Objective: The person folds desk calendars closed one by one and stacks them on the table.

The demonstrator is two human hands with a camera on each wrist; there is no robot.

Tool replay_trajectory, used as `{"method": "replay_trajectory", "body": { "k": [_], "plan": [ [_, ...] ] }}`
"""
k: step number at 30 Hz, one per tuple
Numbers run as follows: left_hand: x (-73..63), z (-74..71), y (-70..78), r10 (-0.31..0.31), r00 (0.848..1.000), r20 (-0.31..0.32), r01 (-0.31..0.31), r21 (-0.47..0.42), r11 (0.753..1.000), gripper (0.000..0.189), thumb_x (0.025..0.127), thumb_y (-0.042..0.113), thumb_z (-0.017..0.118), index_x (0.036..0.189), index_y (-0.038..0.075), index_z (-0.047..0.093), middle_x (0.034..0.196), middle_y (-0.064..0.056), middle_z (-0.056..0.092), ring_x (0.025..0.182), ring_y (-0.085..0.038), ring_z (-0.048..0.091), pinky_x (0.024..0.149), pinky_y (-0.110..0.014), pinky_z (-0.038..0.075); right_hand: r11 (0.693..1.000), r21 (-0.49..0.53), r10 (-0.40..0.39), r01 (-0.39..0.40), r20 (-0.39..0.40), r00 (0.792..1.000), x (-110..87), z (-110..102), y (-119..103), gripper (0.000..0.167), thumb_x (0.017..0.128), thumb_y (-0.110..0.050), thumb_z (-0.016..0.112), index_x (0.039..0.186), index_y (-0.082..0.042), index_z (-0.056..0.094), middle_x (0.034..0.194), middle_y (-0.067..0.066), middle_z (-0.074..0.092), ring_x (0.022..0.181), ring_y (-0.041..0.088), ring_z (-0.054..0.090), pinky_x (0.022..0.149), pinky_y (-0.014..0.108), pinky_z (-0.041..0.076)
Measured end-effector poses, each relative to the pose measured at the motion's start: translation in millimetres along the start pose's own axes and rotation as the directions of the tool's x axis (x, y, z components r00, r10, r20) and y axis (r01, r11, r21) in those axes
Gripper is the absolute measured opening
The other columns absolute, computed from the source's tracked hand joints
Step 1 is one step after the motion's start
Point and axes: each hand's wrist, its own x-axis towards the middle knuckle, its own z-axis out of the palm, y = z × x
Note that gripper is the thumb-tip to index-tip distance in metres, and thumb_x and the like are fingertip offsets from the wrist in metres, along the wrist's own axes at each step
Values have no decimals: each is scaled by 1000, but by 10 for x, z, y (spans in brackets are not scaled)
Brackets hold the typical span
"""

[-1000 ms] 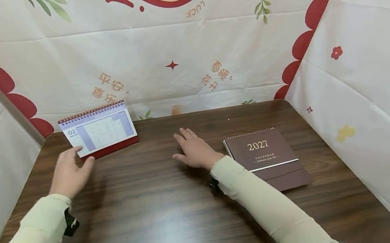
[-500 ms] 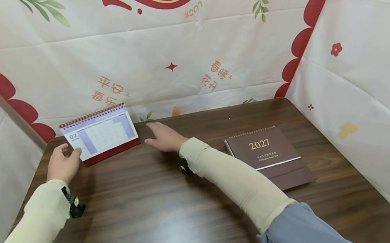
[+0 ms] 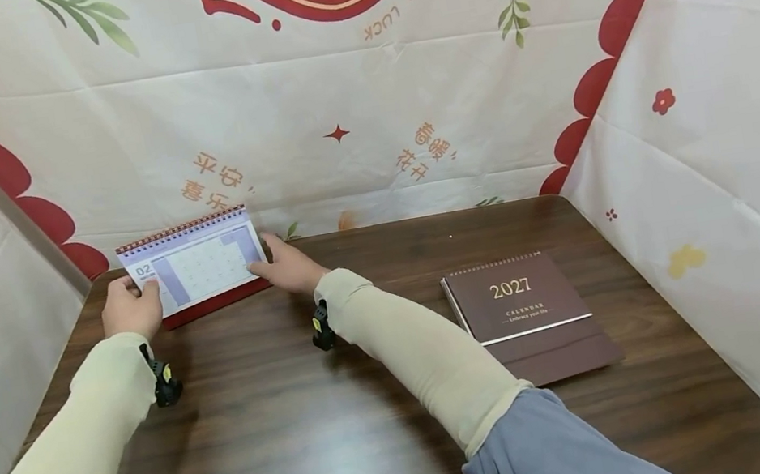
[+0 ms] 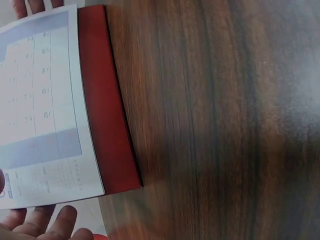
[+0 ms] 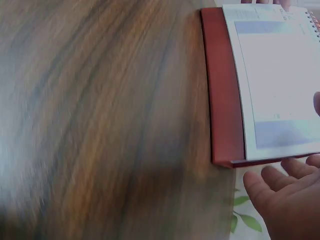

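Observation:
A spiral-bound desk calendar (image 3: pixel 203 265) stands tilted back at the far left of the table, its page marked 02 facing me above a red base strip (image 4: pixel 102 100). My left hand (image 3: pixel 130 309) grips its left edge, thumb in front and fingers behind. At the opposite edge, my right hand (image 3: pixel 292 266) holds it with the thumb (image 3: pixel 258 269) over the page. In the right wrist view, the right fingers (image 5: pixel 280 182) lie just past the calendar's side edge. The page hides part of the left fingers in the left wrist view.
A closed brown 2027 calendar (image 3: pixel 526 305) lies flat on the right of the dark wooden table (image 3: pixel 272 450). Behind the table hangs a printed white cloth (image 3: pixel 328 89), and similar cloth walls rise on both sides.
My right hand has swung left from mid-table to the desk calendar's right edge. The left hand has closed in on its left edge. The calendar stays in about the same place.

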Motion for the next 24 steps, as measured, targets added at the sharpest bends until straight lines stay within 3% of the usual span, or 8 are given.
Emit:
{"method": "replay_trajectory", "body": {
  "k": [4,9,15,24],
  "plan": [
    [15,19,-22,-2,1000,-14,2,9,1000,62,104,38,33,148,-6,28,137,-28,46,118,-37,47,83,-38,42,999,30,-12,14,-72,997,0,67,-4,58,102,-27,58,151,-9,35,140,6,53,123,13,52,98,30,44],
    [6,42,-39,-13,1000,-14,14,25,1000,58,106,32,33,148,-8,31,133,-28,45,116,-37,46,83,-41,43,995,-100,12,-22,-98,995,-69,70,-71,42,104,-27,54,140,-7,48,126,6,60,103,12,58,86,28,48],
    [20,80,-63,5,1000,-8,-4,31,1000,54,106,30,33,145,-8,35,125,-25,48,109,-35,47,77,-36,42,963,-268,-7,-27,-123,992,-114,119,-73,29,105,-26,52,127,-9,60,105,2,65,82,10,59,72,24,46],
    [145,161,-61,50,998,30,-50,-14,999,55,107,28,30,148,-8,30,124,-24,46,108,-33,46,76,-35,41,923,-383,-52,-16,-165,985,-334,172,-76,22,103,-31,55,101,-11,63,80,1,59,66,13,50,61,23,39]
  ]
}}
